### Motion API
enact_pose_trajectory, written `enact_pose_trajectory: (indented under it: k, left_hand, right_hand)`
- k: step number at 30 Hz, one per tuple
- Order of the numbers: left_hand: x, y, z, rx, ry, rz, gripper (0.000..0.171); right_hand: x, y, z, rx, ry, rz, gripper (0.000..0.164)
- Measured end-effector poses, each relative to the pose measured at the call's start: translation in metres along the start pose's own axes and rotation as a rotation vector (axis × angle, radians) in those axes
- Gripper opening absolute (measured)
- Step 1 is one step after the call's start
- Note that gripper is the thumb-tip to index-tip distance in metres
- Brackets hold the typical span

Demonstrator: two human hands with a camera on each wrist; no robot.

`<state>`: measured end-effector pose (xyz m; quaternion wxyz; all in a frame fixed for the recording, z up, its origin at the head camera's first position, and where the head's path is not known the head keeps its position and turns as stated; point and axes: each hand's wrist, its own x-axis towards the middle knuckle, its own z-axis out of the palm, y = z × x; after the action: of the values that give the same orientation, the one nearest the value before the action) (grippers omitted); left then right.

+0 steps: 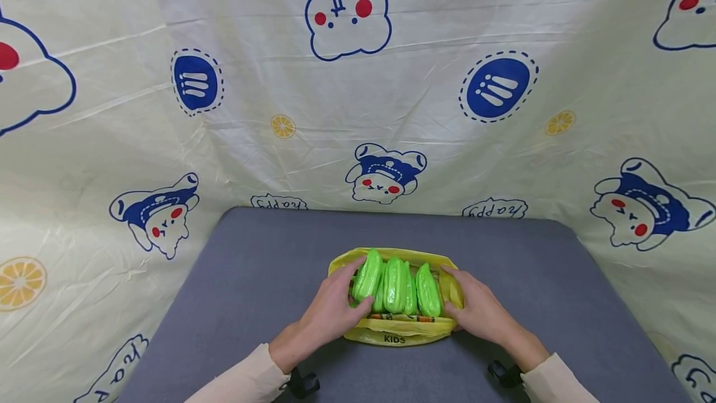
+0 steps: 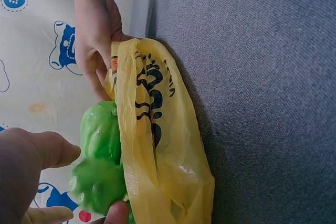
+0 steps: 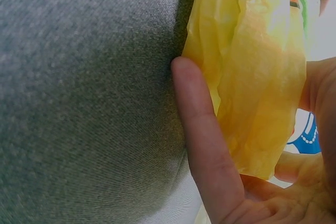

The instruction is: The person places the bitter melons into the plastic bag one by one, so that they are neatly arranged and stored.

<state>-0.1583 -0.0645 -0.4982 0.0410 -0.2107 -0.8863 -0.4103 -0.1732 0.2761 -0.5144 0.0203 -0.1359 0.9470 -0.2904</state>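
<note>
A yellow plastic bag (image 1: 394, 332) printed with "KIDS" lies on the table, its mouth facing up. Several glossy, ridged, light-green toy vegetables (image 1: 395, 286) sit side by side in it. My left hand (image 1: 340, 298) is at the bag's left end, thumb and fingers spread about the leftmost vegetable (image 1: 367, 277). In the left wrist view a blurred green vegetable (image 2: 98, 184) shows a gap from the thumb (image 2: 55, 148), with one fingertip (image 2: 117, 213) against it. My right hand (image 1: 478, 303) holds the bag's right end, its thumb and fingers on either side of the yellow plastic (image 3: 262, 87).
The grey table (image 1: 268, 247) extends around the bag on all sides. Behind and beside it hangs a pale patterned cloth (image 1: 240, 160) with cartoon figures. Dark straps (image 1: 506, 374) sit at both wrists, below light sleeves (image 1: 246, 375).
</note>
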Motion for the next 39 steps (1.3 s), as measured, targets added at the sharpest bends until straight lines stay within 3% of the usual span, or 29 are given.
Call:
enact_pose_trajectory:
  k: [18, 26, 33, 39]
  left_hand:
    - [-0.009, -0.003, -0.004, 0.076, 0.021, -0.003, 0.079]
    - [-0.014, -0.005, -0.014, 0.038, 0.047, -0.001, 0.076]
    - [-0.019, -0.005, -0.024, -0.006, 0.074, -0.044, 0.074]
    - [-0.022, -0.008, -0.032, 0.020, 0.099, -0.025, 0.076]
  right_hand:
    - [0.001, -0.002, 0.002, 0.008, -0.010, -0.003, 0.075]
    - [0.001, -0.003, 0.001, 0.001, 0.001, -0.014, 0.076]
    - [0.000, -0.005, 0.001, 0.013, 0.004, -0.016, 0.076]
    - [-0.002, -0.005, -0.002, 0.007, 0.011, -0.012, 0.076]
